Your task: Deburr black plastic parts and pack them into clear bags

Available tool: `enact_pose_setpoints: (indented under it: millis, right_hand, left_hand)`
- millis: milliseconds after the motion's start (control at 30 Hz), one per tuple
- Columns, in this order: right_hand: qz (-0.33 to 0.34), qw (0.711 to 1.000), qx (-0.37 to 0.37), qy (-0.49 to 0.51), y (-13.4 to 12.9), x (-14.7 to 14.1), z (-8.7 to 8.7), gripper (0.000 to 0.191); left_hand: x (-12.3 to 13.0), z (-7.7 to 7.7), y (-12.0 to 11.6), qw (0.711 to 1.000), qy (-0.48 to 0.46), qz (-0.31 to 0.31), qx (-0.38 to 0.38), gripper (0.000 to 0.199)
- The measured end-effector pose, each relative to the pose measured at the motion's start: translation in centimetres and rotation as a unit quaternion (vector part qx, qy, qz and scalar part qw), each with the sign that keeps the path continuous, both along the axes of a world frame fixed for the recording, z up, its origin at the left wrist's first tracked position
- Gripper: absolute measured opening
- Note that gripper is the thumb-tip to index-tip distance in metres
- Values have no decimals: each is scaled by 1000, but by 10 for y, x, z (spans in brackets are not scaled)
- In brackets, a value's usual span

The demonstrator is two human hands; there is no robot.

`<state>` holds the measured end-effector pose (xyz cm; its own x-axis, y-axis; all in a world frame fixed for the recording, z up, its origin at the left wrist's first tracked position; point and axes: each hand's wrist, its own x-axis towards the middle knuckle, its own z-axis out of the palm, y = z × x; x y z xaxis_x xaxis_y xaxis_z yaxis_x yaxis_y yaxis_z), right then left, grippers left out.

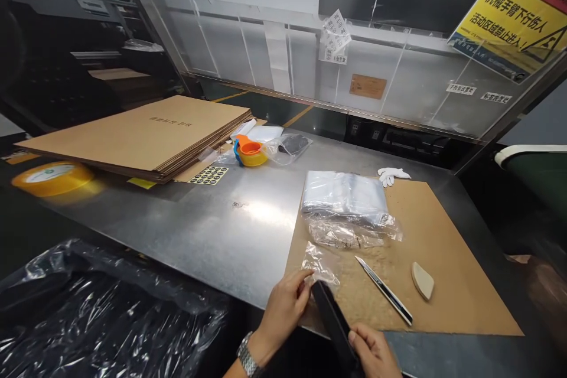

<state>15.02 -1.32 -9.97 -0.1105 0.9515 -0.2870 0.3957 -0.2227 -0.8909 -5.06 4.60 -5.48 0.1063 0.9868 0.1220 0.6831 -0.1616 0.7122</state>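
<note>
My left hand [286, 307], with a metal watch on its wrist, pinches the near edge of a small clear plastic bag [319, 263]. In my right hand [372, 349] is a long, flat black object [333, 322], tilted with its far end close to my left fingertips. Whether that end touches the bag, I cannot tell. To the right, a utility knife [384, 290] lies on the cardboard sheet [456, 254] with its blade pointing away from me. A beige rounded block [422, 281] rests beyond it. Past the small bag sits a stack of clear plastic bags [344, 194].
A tall pile of flat cardboard [155, 130] stands at the left, with a yellow tape roll [53, 178] beside it. An orange-and-blue tape dispenser [249, 150], a label sheet [209, 175] and a white glove [393, 175] lie farther back. Black plastic sheeting [97, 313] fills the lower left.
</note>
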Motion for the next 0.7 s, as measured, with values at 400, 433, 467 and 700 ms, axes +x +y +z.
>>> enact_pose_setpoints:
  millis: [400, 433, 467, 700]
  right_hand:
    - [-8, 919, 271, -286, 2, -14, 16, 53]
    - [-13, 925, 263, -275, 5, -14, 18, 50]
    - [-17, 933, 248, -260, 8, -14, 21, 46]
    - [84, 894, 247, -364, 24, -26, 52, 35]
  left_hand:
    - [16, 7, -16, 975, 150, -81, 146, 22]
    - [16, 10, -18, 973, 141, -102, 150, 21]
    - [17, 12, -20, 973, 130, -115, 152, 20]
    - [26, 33, -37, 966, 81, -155, 191, 19]
